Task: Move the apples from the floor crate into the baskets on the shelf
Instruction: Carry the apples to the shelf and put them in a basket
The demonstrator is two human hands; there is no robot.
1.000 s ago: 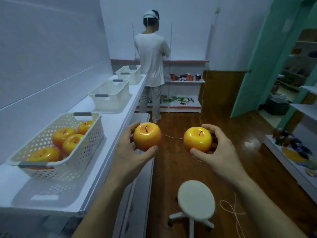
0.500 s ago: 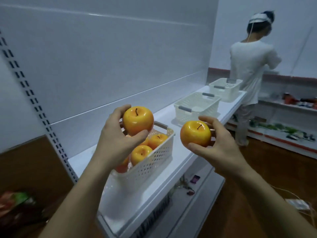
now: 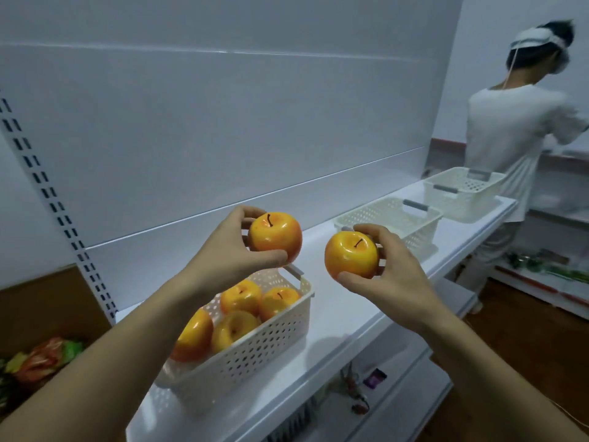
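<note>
My left hand (image 3: 223,250) grips a yellow-orange apple (image 3: 275,236), stem up, above the far end of the nearest white basket (image 3: 264,346). That basket stands on the white shelf (image 3: 344,320) and holds several apples (image 3: 239,298). My right hand (image 3: 392,275) grips a second apple (image 3: 350,255) over the shelf, between the nearest basket and the middle basket (image 3: 392,221). A third white basket (image 3: 462,193) stands further along. No apples show in the middle and third baskets. The floor crate is out of view.
A person in a white shirt (image 3: 516,161) stands at the shelf's far end, back turned. A lower shelf (image 3: 414,393) carries small items. Colourful packets (image 3: 41,358) lie at lower left. The slotted upright (image 3: 57,205) and back wall bound the shelf.
The view has swung left from the aisle toward the shelf. Both hands have carried their apples up over the shelf, the left one now over the nearest basket.
</note>
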